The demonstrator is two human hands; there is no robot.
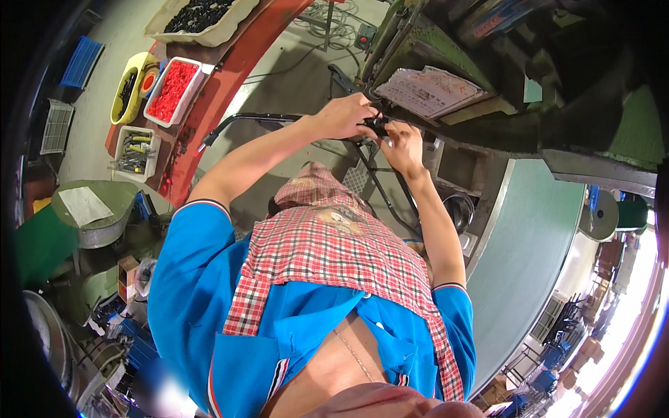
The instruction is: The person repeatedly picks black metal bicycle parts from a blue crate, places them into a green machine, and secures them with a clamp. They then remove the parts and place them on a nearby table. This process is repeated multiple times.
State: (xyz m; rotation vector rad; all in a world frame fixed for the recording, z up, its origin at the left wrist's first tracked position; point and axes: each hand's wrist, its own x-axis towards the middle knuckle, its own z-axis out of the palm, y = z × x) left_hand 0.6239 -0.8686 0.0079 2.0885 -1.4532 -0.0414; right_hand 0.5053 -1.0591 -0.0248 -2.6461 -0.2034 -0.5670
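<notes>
My left hand point(343, 117) and my right hand point(403, 145) meet at the top middle, in front of a green machine. Between them is a small black part point(377, 125), mostly covered by my fingers, so its kind cannot be made out. The fingers of both hands are closed on it. A bent black metal tube point(259, 117) runs leftward from behind my left wrist, its bare end near the red bench. More black tubing point(382, 187) slants down below my right hand. Whether the part is fixed to this tubing is hidden.
The green machine point(439, 52) with a worn paper sheet point(431, 91) stands close beyond my hands. A red bench point(240, 66) at left carries a white tray of red pieces point(173, 92), a yellow tub point(120, 108) and a box of pliers point(136, 155). A pale green tabletop point(526, 244) lies right.
</notes>
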